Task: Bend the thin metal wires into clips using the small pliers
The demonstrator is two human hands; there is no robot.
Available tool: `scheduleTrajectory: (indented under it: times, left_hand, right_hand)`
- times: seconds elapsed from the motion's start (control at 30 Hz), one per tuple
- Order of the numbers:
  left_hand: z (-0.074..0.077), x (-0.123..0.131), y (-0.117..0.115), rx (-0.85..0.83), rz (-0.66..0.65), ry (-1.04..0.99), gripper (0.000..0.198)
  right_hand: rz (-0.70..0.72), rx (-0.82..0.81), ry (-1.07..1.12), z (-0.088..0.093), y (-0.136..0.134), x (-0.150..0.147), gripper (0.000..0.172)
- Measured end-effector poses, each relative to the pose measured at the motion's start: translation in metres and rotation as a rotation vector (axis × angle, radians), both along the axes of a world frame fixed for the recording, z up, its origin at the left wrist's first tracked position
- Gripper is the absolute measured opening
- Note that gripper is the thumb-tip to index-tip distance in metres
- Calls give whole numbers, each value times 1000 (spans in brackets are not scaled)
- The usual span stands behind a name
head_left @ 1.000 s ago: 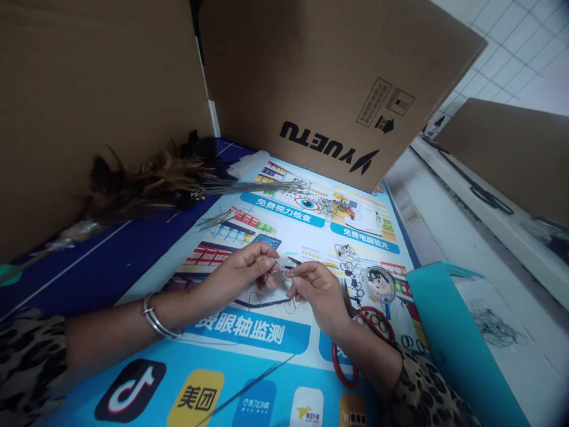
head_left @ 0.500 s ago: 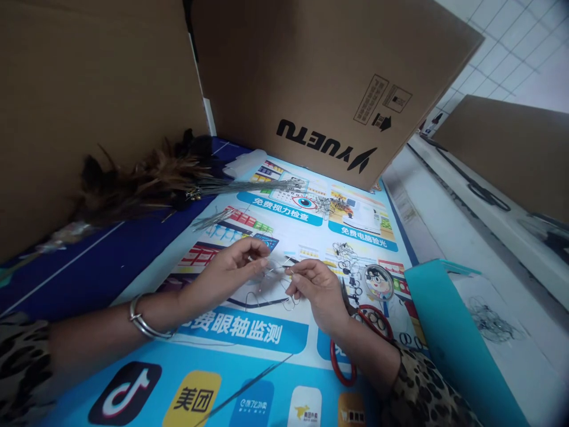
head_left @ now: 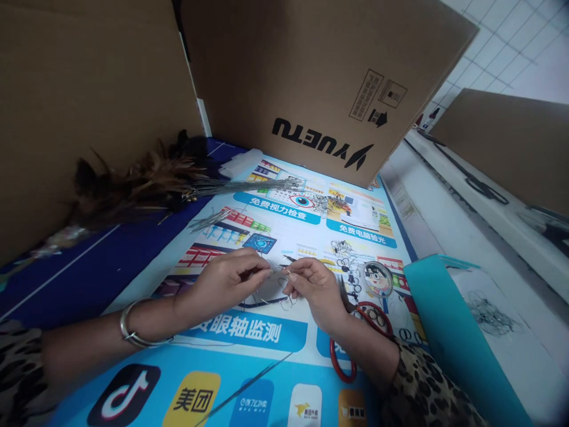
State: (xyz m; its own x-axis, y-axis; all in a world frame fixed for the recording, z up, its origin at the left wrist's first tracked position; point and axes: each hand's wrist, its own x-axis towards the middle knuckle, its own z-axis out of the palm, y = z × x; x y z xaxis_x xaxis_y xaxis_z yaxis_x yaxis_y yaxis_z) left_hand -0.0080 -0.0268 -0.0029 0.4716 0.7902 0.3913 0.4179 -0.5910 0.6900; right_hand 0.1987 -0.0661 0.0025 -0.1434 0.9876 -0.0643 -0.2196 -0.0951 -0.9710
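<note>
My left hand, with a silver bangle on its wrist, is closed in a pinch at the middle of the printed sheet. Facing it, my right hand pinches too, its thumb against the fingers. Between the fingertips runs a thin bent wire, with loops hanging below; its exact shape is too fine to make out. Scissors with red handles lie partly under my right forearm. Beyond that hand are a tangle of wire loops and small black rings.
A cardboard box stands at the back. Feathered wire stems lie on the left, near a bundle of straight wires. On the right are a round clear dish and a teal box. Thin wires lie in front.
My left hand has turned over, its back now more upward, and its fingertips have come a little lower toward the right hand. The right hand keeps its pinch in nearly the same place.
</note>
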Motion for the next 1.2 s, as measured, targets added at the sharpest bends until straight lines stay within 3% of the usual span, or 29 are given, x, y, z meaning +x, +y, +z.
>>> scheduleTrajectory:
  times: [0.17,0.73,1.03,1.2]
  left_hand:
    - [4,-1,2,-156,4,6,20]
    - [11,-4,6,-402,-2,-34,27]
    - [12,-7,11,-708,-19,-186,33]
    - [11,-9,13,-788,-27,-273,33]
  right_hand:
    - [-5,-14,6,1,0,1,22]
    - [15,15,11,2,-1,2,25]
    - [-13,22,6,0,2,3,24]
    - [-95,42,-44,0,6,8,21]
